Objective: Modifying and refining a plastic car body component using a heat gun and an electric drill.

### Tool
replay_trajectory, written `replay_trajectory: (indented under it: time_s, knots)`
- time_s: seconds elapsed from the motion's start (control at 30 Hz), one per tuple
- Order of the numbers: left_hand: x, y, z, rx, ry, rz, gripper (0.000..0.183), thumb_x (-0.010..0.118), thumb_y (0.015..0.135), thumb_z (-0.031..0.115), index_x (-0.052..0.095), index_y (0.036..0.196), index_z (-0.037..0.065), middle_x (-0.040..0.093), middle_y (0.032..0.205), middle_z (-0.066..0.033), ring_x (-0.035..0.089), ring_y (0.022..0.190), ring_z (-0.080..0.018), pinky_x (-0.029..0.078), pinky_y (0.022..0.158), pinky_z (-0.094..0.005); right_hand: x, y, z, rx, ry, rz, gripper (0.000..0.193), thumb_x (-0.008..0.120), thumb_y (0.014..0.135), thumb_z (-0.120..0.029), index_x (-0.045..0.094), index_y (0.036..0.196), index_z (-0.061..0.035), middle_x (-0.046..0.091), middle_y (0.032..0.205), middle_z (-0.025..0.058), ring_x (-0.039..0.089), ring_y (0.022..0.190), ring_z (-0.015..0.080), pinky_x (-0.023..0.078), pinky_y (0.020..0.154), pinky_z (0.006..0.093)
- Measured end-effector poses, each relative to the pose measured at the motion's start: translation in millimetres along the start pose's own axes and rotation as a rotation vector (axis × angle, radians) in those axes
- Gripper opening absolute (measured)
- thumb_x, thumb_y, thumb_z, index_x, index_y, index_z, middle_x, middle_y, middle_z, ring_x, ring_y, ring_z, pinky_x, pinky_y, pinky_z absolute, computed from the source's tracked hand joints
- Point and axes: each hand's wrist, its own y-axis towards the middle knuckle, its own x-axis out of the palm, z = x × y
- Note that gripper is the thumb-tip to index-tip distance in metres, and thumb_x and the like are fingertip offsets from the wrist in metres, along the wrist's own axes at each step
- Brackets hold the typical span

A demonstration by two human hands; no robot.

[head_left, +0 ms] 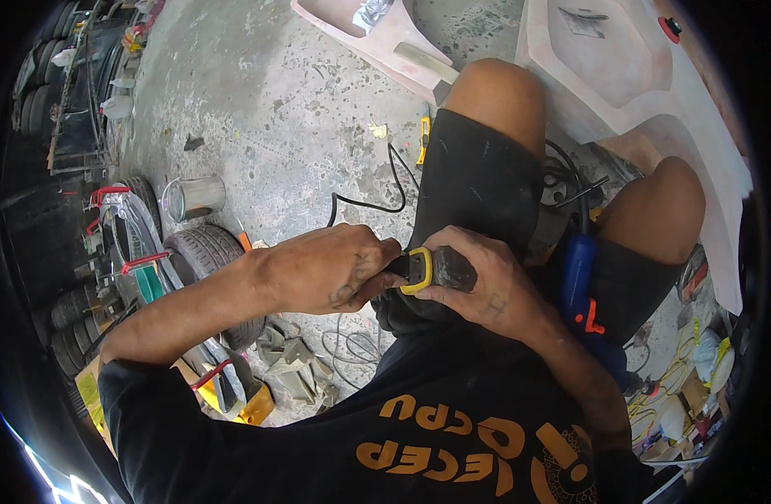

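In front of my lap, both hands meet at a dark, smoky-bodied socket connector (pixel 454 270) with a yellow rim. My right hand (pixel 499 286) is closed around its body, thumb and fingers on opposite sides. From the left, my left hand (pixel 339 270) pinches a black plug (pixel 398 265) against the yellow-rimmed end; how deep it sits is hidden by my fingers. A black cord (pixel 369 204) crosses the floor and passes behind my left hand. A blue power tool (pixel 579 273) with an orange trigger rests by my right thigh, beyond my right forearm.
A yellow utility knife (pixel 424 141) lies on the concrete floor near my left knee. Pale pink moulded panels (pixel 402 63) stand ahead, a larger panel (pixel 696 126) on the right. Leftward are a metal can (pixel 202 196), a tyre (pixel 202 250) and a red-handled rack (pixel 146 262).
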Motion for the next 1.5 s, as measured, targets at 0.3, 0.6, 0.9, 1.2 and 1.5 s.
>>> replay_trajectory:
  time_s: [0.3,0.6,0.9,1.2,1.5]
  knots:
    - [-3,-5,0,-0.033,0.041,-0.011,0.027,0.062,0.102,0.024,0.059,0.096,-0.002,0.059,0.063,-0.0225,0.062,0.062,-0.0447,0.046,0.056,-0.0513,-5,8,-8,-0.040,-0.023,-0.010,0.039,0.085,0.081,-0.017,0.063,0.108,-0.0018,0.067,0.097,0.0172,0.069,0.091,0.0328,0.053,0.081,0.0388]
    - [4,7,-15,0.069,-0.177,-0.053,0.020,0.062,0.098,0.015,0.063,0.089,-0.002,0.063,0.070,-0.0228,0.060,0.065,-0.0437,0.046,0.059,-0.0478,-2,-3,-7,-0.009,-0.041,-0.008,0.045,0.088,0.081,-0.022,0.064,0.113,-0.0015,0.072,0.099,0.0156,0.073,0.092,0.0280,0.056,0.082,0.0362]
    - [-6,4,6,-0.007,0.121,-0.046,0.024,0.063,0.099,0.017,0.061,0.087,-0.004,0.061,0.071,-0.0251,0.063,0.067,-0.0440,0.046,0.059,-0.0503,-1,-2,-3,-0.030,-0.098,0.013,0.045,0.087,0.083,-0.028,0.064,0.112,-0.0024,0.071,0.101,0.0160,0.072,0.096,0.0301,0.055,0.082,0.0377]
    - [-1,13,-8,0.137,0.065,-0.047,0.020,0.067,0.099,0.015,0.067,0.099,-0.004,0.066,0.077,-0.0252,0.063,0.064,-0.0424,0.050,0.058,-0.0453,1,-5,17,-0.091,-0.061,0.080,0.047,0.085,0.081,-0.028,0.061,0.110,-0.0002,0.068,0.101,0.0215,0.068,0.096,0.0406,0.052,0.081,0.0468]
    - [-4,10,58,-0.103,0.172,0.039,0.012,0.062,0.097,0.004,0.069,0.101,-0.005,0.072,0.089,-0.0263,0.068,0.075,-0.0463,0.053,0.066,-0.0431,23,19,45,-0.249,-0.077,0.103,0.057,0.091,0.062,-0.020,0.059,0.103,0.0016,0.067,0.089,0.0210,0.067,0.090,0.0417,0.053,0.077,0.0464]
